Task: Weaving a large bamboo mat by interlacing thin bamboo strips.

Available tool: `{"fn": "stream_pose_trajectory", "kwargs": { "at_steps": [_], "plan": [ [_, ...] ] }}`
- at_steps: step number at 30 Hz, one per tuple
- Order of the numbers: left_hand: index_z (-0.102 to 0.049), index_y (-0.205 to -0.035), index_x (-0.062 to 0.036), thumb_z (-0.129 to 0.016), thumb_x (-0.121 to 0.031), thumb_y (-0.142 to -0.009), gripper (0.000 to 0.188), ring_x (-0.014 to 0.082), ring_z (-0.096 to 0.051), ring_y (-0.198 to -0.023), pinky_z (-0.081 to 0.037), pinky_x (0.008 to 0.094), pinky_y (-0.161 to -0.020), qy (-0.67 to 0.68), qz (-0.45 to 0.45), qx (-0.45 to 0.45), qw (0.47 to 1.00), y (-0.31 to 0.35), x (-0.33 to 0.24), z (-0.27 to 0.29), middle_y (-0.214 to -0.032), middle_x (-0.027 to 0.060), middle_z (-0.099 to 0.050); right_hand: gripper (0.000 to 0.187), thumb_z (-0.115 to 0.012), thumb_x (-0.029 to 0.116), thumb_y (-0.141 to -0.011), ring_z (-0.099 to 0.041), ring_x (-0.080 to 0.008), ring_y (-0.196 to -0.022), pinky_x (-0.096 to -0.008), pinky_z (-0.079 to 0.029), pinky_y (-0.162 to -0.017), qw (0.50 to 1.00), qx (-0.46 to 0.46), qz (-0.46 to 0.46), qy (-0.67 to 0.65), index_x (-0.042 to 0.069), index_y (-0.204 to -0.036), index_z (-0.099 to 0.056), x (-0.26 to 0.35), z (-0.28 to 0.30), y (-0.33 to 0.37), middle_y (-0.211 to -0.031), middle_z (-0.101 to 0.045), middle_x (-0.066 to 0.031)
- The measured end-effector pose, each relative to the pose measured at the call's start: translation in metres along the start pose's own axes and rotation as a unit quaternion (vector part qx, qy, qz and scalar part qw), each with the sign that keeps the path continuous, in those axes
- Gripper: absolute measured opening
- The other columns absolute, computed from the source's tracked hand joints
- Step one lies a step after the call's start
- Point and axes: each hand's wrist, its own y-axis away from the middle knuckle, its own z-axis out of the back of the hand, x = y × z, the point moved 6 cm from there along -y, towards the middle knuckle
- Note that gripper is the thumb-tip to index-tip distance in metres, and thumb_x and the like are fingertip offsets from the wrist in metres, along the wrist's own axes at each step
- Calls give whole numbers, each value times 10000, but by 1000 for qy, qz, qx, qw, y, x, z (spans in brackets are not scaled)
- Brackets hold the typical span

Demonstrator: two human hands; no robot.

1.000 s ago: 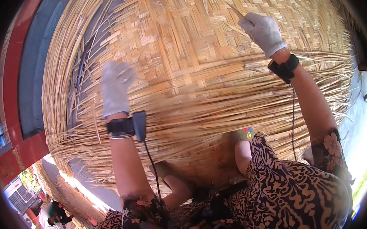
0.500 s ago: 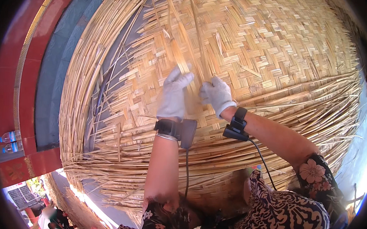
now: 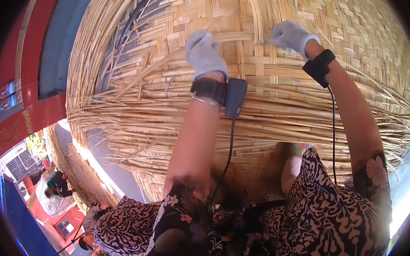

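Note:
A large mat of pale split reeds in a zigzag weave spreads before me. My left hand, in a white glove, is closed on a flat reed strip. The strip slants down to the left over the mat, and a flat length also runs right from the fingers, across upright strips. My right hand, gloved as well, is closed just beyond that length's right end, its fingertips against the weave. Whatever it pinches is hidden.
Loose reed stalks lie in a thick band between the mat's weave and my knees. More long reeds curve along the left side. Two clear bottles stand on a red ledge. Other people are at the lower left.
The view has tilted and shifted. My hands have moved apart, the right one farther right. A strip that ran away from me near the left hand now lies crosswise.

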Motion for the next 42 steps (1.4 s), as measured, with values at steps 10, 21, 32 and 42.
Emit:
{"fn": "stream_pose_trajectory", "kwargs": {
  "at_steps": [10, 21, 32, 42],
  "plan": [
    [-658, -896, -187, -634, -317, -778, 177, 272, -560, -851, -426, 456, -737, -700, -482, 172, 498, 42, -4, -52, -918, 57, -598, 224, -639, 280, -751, -612, -278, -817, -395, -478, -737, 999, -2, -29, -22, 123, -910, -647, -14, -8, 15, -833, -644, -89],
    [-622, -787, -114, -534, -406, -815, 307, 304, -587, -789, -438, 407, -704, -732, -252, 365, 518, -1, 12, -47, -777, 119, -618, 198, -593, 300, -770, -609, -314, -827, -407, -478, -714, 991, -32, -6, 133, 144, -880, -648, -67, -6, 43, -843, -644, -115],
    [-585, -949, -147, -487, -462, -851, 345, 282, -605, -854, -452, 432, -716, -863, -244, 263, 355, 6, 11, -31, -877, 98, -618, 284, -697, 357, -699, -618, -278, -784, -361, -484, -709, 991, -41, -113, 58, 127, -866, -694, -73, 8, 72, -825, -654, -113],
    [-407, -1322, -231, -649, -427, -747, 654, 273, -450, -1020, -485, 375, -776, -810, -339, 341, 337, 101, 55, -46, -1088, 93, -448, 310, -678, 373, -699, -623, -301, -762, -377, -492, -699, 987, -75, -109, 94, 114, -868, -690, -74, 7, 73, -832, -654, -127]
  ]
}}
